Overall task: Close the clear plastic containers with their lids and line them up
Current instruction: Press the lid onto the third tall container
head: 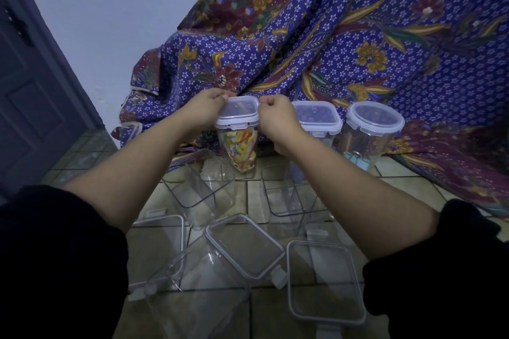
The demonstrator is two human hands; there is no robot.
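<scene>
A tall clear container with yellow and orange pieces inside stands on the tiled floor, with a white-rimmed lid on top. My left hand grips the lid's left edge. My right hand pinches its right edge, fingers curled. To the right stand two lidded containers in a row: a square one and a round one. Nearer me are two open empty containers, a third open one, and three loose lids.
A purple flowered cloth drapes behind and to the right of the row. A dark door and a pale wall are at the left. Tiled floor lies under everything.
</scene>
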